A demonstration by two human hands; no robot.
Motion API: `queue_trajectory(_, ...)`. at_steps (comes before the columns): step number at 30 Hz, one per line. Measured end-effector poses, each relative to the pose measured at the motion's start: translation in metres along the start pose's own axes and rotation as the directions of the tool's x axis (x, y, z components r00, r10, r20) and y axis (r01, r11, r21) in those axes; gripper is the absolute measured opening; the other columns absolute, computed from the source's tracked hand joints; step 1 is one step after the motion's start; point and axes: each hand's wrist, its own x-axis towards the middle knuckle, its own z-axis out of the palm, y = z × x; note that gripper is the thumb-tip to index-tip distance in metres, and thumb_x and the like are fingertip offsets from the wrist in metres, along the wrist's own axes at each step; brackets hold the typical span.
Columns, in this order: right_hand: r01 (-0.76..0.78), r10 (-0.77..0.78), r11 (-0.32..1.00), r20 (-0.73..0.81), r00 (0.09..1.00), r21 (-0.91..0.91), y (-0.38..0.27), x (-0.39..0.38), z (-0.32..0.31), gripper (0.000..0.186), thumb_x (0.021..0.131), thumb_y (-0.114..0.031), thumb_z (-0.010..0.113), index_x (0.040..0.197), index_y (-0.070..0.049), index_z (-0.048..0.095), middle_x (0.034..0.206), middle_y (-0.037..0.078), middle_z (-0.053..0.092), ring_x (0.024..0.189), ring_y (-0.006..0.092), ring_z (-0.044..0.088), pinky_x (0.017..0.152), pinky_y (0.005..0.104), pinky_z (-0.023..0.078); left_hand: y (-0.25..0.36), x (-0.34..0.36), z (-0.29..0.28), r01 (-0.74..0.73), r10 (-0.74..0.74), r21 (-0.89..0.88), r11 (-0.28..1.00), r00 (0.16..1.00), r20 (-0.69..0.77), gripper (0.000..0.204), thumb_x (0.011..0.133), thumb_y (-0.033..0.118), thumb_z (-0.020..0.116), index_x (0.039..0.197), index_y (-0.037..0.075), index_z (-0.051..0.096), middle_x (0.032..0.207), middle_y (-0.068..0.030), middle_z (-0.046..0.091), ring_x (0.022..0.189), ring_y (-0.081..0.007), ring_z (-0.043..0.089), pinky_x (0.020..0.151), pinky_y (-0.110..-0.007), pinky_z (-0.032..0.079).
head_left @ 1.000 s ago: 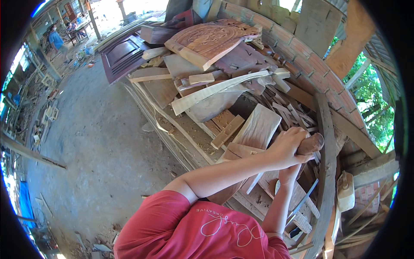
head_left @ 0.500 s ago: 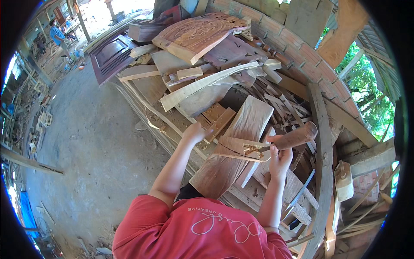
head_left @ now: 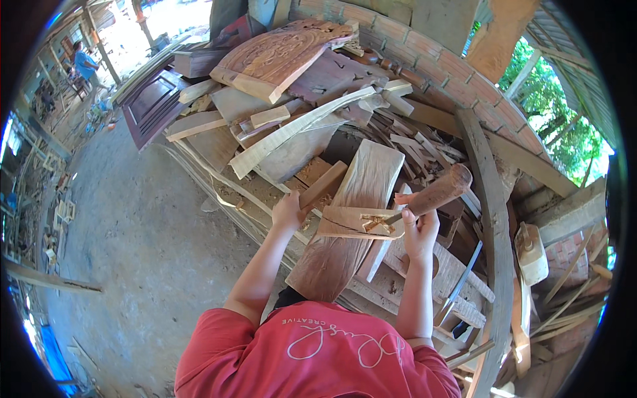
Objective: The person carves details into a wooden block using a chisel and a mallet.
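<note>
My right hand (head_left: 419,231) is shut on the thick wooden handle of a tool (head_left: 441,191). The tool's metal head (head_left: 377,222) rests on a small flat board (head_left: 345,224). That board lies crosswise on a long reddish plank (head_left: 361,192), which leans out of the wood pile toward my red shirt. My left hand (head_left: 288,212) sits palm-down on the pile just left of the small board, next to a short block (head_left: 323,186). Its fingers are curled, and its grip is hidden.
Offcuts, slats and a carved panel (head_left: 279,60) are stacked against a brick wall (head_left: 424,53). A dark door panel (head_left: 152,106) leans at the pile's left. A curved beam (head_left: 491,232) runs down the right. Concrete floor (head_left: 133,232) spreads left; a person in blue (head_left: 83,63) stands far off.
A second ago both hands were together at the tool's handle on the right. My left hand has moved left onto the pile, and the small board now lies flat under the tool head.
</note>
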Motion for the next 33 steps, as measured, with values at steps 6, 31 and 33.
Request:
queue_trajectory(6,0.076,-0.088,0.964,-0.036,0.995,-0.255,0.013,0.003,0.000,0.030,0.073,-0.017,0.070,0.089,0.002,0.054,0.076,0.012,0.056,0.063,0.0232,0.053,0.060,0.0357,0.043,-0.027,0.026,0.029,0.019,-0.088,-0.795,0.606,0.995,-0.043,0.040,0.081,0.034,0.057,0.103,0.001,0.056,0.079,-0.0110,0.062,0.069,-0.0203,0.061,0.063,-0.030,0.047)
queue_trajectory(31,-0.651,0.532,0.698,-0.392,0.751,-0.299,0.065,-0.115,-0.039,0.044,0.077,-0.033,0.062,0.107,-0.002,0.053,0.092,0.016,0.059,0.083,0.0315,0.058,0.071,0.0373,0.046,0.249,-0.041,-0.080,-0.632,0.619,-0.771,0.080,0.638,-0.459,0.015,0.085,0.007,0.052,0.073,0.003,0.046,0.054,-0.0032,0.049,0.048,-0.0099,0.047,0.049,-0.022,0.036)
queue_trajectory(33,-0.736,0.692,0.604,-0.257,0.674,-0.306,0.066,-0.143,-0.032,0.048,0.076,-0.038,0.062,0.107,-0.003,0.052,0.091,0.015,0.060,0.084,0.0290,0.059,0.071,0.0363,0.047,0.248,-0.042,-0.079,-0.629,0.599,-0.772,0.087,0.653,-0.464,0.013,0.084,0.006,0.053,0.074,0.003,0.046,0.055,-0.0036,0.049,0.048,-0.0101,0.047,0.048,-0.022,0.036)
